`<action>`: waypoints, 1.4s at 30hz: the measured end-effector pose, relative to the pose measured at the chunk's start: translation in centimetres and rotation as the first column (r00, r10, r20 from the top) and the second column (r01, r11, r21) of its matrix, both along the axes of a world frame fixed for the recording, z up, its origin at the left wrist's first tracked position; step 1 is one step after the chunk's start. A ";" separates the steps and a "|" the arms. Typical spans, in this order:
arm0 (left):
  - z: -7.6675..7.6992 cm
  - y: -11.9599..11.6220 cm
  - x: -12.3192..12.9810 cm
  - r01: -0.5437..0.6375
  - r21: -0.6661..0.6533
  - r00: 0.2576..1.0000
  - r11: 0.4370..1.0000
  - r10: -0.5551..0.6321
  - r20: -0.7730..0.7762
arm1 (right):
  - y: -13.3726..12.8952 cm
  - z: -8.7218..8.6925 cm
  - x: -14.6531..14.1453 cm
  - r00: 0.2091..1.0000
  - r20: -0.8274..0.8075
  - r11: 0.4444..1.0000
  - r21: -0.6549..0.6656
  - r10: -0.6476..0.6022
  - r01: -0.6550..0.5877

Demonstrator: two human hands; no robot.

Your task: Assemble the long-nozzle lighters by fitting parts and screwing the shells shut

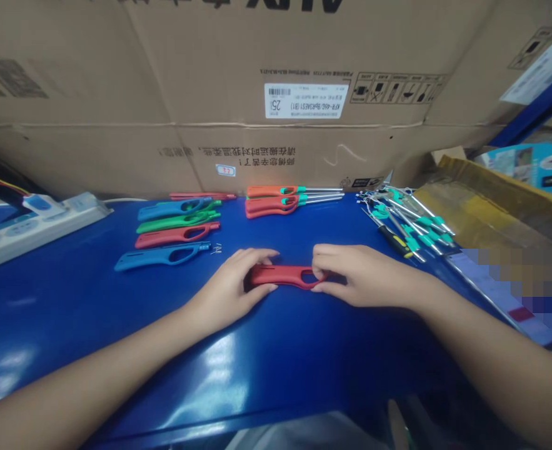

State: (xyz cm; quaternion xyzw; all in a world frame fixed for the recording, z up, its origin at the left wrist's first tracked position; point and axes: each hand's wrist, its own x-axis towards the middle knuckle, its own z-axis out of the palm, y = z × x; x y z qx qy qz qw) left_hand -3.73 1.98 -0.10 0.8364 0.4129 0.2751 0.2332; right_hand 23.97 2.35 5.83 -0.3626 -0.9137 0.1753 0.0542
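A red plastic lighter casing (pixel 282 275) lies lengthwise between my hands over the blue table. My left hand (pixel 238 281) grips its left end, thumb below and fingers above. My right hand (pixel 351 275) pinches the right end beside the oval opening. To the left, blue, green and red casings (pixel 177 236) lie in a column, the nearest being a blue casing (pixel 156 257) with tiny metal bits (pixel 216 249) by its tip. Behind my hands are an orange lighter (pixel 270 191) and a red lighter (pixel 270 206) with metal rods.
Metal rods with teal parts (pixel 419 222) are piled at the right, with a black-and-yellow screwdriver (pixel 395 242) beside them. A white power strip (pixel 45 222) sits at the left. A large cardboard sheet (pixel 210 75) stands behind the blue table (pixel 276 375); a taped carton (pixel 496 206) is at the right.
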 end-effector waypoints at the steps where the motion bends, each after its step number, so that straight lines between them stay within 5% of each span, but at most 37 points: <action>1: 0.0 0.0 0.0 -0.010 -0.007 1.000 1.000 0.010 0.008 | 0.2 0.0 0.1 0.999 -0.046 0.999 -0.021 -0.026 0.025; 6: 0.0 -0.1 0.2 -0.053 -0.082 0.998 0.995 0.055 0.021 | 1.4 -0.3 0.8 0.939 -0.272 0.972 0.052 -0.208 0.230; 10: 0.0 -0.3 0.2 -0.063 -0.057 0.998 0.996 0.064 0.017 | 1.8 -0.2 1.4 0.915 -0.249 0.945 -0.004 -0.317 0.326; 16: 0.1 0.0 0.1 -0.017 -0.046 0.998 0.999 0.020 0.052 | 1.0 0.6 1.3 0.999 0.000 0.979 -0.198 -0.050 0.049; 22: 0.2 -0.1 0.2 -0.004 -0.034 0.998 0.999 0.006 0.068 | 0.2 -0.2 0.3 0.979 0.201 0.998 -0.052 -0.028 0.039; 28: 2.6 -1.2 0.0 0.095 0.148 0.995 0.984 -0.088 -0.057 | 0.3 0.1 0.4 0.986 0.164 0.999 0.040 0.007 -0.014; 33: 3.3 -1.7 0.0 0.194 0.136 0.947 0.971 -0.149 -0.284 | 0.2 -0.3 0.3 0.994 0.094 0.986 0.145 0.063 -0.076; 42: 1.8 -0.8 0.1 0.157 0.075 0.984 0.985 -0.149 -0.098 | 0.4 -0.9 0.1 0.992 0.095 0.988 0.117 0.087 -0.098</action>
